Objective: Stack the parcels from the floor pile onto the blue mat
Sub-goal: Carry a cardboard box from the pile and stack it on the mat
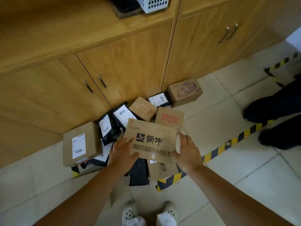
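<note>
A flat brown cardboard box with black Chinese print is held above the floor pile, between both hands. My left hand grips its left edge, thumb on top. My right hand holds its right edge, fingers along the side. Below it lies the pile: a brown box with a white label at the left, several black mailer bags, a small plain box, a box with red print, and a box with a purple logo. No blue mat is in view.
Wooden cabinets with metal handles stand right behind the pile. Yellow-black hazard tape runs across the tiled floor. Another person's dark shoes stand at the right. My own white shoes are at the bottom. A white basket sits on the cabinet shelf.
</note>
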`<action>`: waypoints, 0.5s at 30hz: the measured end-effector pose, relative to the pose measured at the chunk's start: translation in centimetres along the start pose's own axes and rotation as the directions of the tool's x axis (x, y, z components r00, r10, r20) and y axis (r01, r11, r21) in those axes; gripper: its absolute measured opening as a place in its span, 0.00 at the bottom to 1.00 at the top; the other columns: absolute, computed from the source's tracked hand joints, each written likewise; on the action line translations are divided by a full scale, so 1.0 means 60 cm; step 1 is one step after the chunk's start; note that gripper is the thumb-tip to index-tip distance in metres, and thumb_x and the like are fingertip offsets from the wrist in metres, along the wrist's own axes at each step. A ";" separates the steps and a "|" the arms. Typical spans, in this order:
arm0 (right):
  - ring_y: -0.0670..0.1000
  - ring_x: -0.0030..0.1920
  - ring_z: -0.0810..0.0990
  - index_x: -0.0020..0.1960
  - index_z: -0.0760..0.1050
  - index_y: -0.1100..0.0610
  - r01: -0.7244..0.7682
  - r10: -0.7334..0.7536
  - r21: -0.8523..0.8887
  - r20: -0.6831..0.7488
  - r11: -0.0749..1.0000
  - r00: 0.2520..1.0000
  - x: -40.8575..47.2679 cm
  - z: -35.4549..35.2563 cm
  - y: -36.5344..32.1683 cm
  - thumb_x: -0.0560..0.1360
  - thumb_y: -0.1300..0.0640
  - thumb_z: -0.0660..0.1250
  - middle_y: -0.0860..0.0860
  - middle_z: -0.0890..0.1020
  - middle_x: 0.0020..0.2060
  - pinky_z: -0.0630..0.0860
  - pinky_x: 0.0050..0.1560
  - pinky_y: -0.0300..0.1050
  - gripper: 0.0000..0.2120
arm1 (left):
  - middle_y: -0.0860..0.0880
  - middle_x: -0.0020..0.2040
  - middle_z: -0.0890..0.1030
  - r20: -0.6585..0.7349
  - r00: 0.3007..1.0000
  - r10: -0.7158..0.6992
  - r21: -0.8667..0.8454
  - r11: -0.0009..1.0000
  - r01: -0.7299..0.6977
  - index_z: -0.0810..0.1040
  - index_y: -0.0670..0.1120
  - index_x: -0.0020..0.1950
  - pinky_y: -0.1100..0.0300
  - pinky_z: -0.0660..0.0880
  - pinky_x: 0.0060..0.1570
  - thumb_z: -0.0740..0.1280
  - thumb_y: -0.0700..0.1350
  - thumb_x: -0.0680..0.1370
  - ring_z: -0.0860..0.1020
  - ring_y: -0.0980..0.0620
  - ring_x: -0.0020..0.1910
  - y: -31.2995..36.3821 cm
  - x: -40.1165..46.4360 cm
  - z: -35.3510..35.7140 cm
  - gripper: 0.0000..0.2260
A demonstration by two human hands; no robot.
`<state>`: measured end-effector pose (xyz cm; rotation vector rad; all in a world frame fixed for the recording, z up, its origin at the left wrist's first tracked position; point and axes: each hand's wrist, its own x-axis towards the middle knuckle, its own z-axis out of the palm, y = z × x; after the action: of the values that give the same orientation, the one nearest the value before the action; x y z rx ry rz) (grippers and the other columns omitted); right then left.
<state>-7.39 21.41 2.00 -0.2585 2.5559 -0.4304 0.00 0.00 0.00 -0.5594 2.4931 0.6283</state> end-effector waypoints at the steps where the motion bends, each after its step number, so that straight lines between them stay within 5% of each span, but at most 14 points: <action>1: 0.52 0.67 0.65 0.75 0.52 0.53 -0.024 0.023 0.055 0.006 0.998 1.000 0.020 0.017 0.008 0.75 0.52 0.64 0.51 0.64 0.68 0.67 0.66 0.50 0.34 | 0.50 0.75 0.58 0.002 1.000 -0.019 -0.012 1.000 0.019 0.54 0.54 0.76 0.46 0.60 0.71 0.60 0.54 0.78 0.55 0.45 0.73 -0.003 0.018 0.014 0.29; 15: 0.56 0.62 0.73 0.72 0.52 0.49 -0.332 0.244 0.417 0.251 0.846 0.937 0.191 0.186 0.090 0.69 0.57 0.69 0.54 0.68 0.64 0.75 0.60 0.57 0.38 | 0.42 0.76 0.52 0.082 0.958 -0.273 -0.131 0.950 0.282 0.45 0.53 0.77 0.42 0.60 0.68 0.62 0.51 0.77 0.55 0.37 0.73 -0.054 0.211 0.128 0.34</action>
<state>-11.60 20.57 -14.33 0.2492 2.1782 -0.8237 -5.54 -1.89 -13.99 -0.9118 2.2657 0.7022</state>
